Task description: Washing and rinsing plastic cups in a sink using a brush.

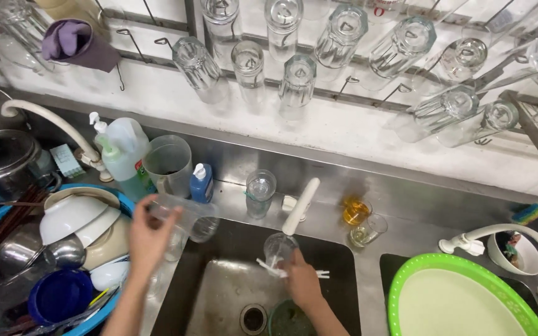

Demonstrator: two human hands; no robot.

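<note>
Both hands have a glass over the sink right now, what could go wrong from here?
1. The left hand grips a clear tumbler sideways above the sink edge; if wet, it might slip and break.
2. The right hand holds a glass right under the white tap; lifting could knock it.
3. Two small glasses nearby risk tipping.

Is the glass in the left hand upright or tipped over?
Tipped. The left hand holds the clear glass on its side over the sink edge, its open mouth pointing right. It looks empty.

both hands [147,239] [301,283] hold glasses [188,218] [277,249] — over sink [219,292]
</note>
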